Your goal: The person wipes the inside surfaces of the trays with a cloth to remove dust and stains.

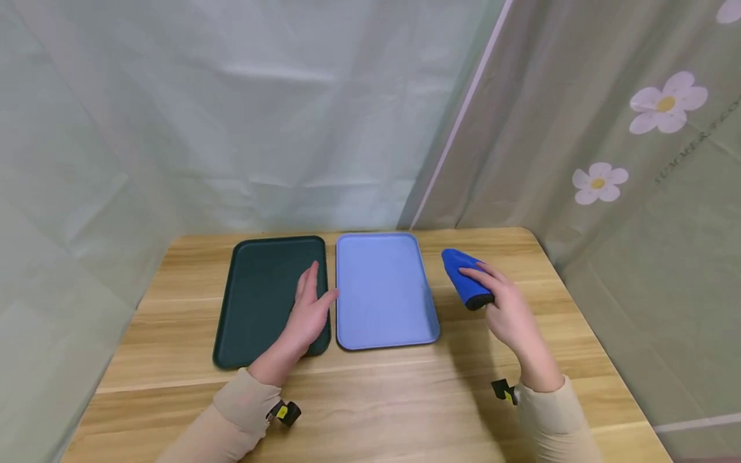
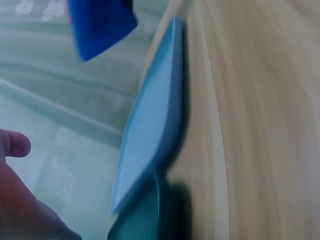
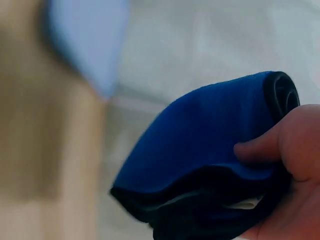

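Observation:
My right hand [image 1: 512,315] grips a blue folded cloth piece with black edging [image 1: 465,276], held above the table to the right of the light blue tray [image 1: 384,292]. In the right wrist view the thumb presses on the blue fabric [image 3: 200,130], which curls into a roll at one end; its exact kind I cannot tell. Extended and holding nothing, the fingers of my left hand [image 1: 307,315] hover over the right side of the dark green tray [image 1: 255,302]. The left wrist view catches only part of that hand, with the thumb [image 2: 17,144] sticking out.
Both trays lie side by side on a wooden table [image 1: 370,411], a narrow gap between them. A pale curtain [image 1: 289,116] hangs behind the table's back edge, and a flowered curtain [image 1: 637,257] is on the right. Each wrist carries a small black camera mount [image 1: 286,413].

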Available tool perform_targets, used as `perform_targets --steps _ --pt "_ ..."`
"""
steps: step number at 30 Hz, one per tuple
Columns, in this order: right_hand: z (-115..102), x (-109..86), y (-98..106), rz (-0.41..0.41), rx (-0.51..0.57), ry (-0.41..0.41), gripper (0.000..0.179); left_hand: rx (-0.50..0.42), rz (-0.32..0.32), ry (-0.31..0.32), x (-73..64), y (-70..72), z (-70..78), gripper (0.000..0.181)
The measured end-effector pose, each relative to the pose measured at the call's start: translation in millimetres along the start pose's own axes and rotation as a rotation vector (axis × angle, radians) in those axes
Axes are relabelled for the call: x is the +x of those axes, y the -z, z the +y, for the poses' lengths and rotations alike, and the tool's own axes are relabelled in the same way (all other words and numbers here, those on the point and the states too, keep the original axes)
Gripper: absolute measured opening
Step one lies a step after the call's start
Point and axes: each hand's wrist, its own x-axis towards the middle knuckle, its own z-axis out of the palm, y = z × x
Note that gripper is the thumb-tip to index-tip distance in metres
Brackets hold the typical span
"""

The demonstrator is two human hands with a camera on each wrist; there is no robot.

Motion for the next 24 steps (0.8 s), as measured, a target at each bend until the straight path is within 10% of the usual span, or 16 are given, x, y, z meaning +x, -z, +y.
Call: perform_targets --steps 8,17,24 --pt "55.0 -24.9 -16.5 -0.254 -0.305 0.045 0.084 0.110 0.011 0.040 -4.5 41.4 -14.6 0.081" --pt "76.3 -54.1 -21.8 -0.573 -0.108 0.003 0.094 0.194 0.013 0.040 -11.1 72.2 -26.4 0.083" --pt "77.8 -14.8 14.4 -0.720 -0.041 -0.044 0.070 0.447 0.076 -0.175 5.2 107.5 -38.8 0.084"
